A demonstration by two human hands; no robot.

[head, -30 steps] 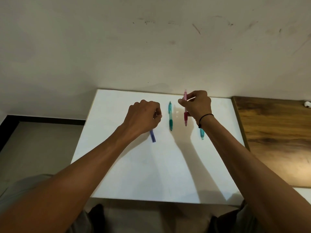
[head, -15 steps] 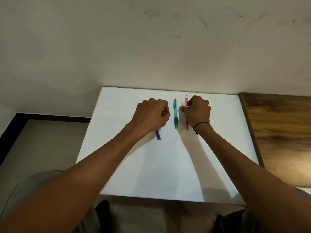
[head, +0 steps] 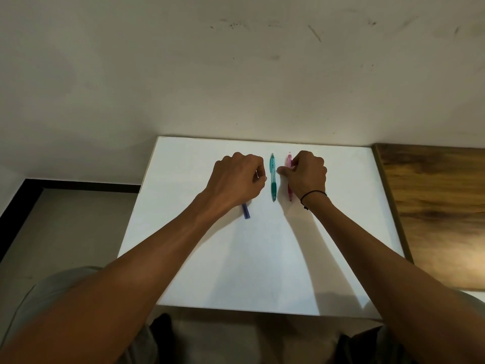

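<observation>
A white board [head: 262, 258] lies in front of me with pens on it. My left hand [head: 236, 179] is curled over a purple pen [head: 246, 211], and only the pen's near end shows below the hand. A teal pen [head: 273, 177] lies free between my hands, pointing away from me. My right hand [head: 307, 172] pinches a pink pen [head: 289, 164] that lies flat on the board just right of the teal one. The hand hides most of the pink pen. A light blue pen seen earlier is hidden under my right wrist.
A brown wooden tabletop [head: 433, 206] adjoins the board on the right. A pale wall [head: 236, 74] rises right behind the board. The grey floor [head: 65, 219] with a black skirting strip shows at the left. My knees are below the board's near edge.
My right hand has lowered the pink pen from upright above the board to flat beside the teal pen. My left hand has stayed on the purple pen. The camera shifted slightly.
</observation>
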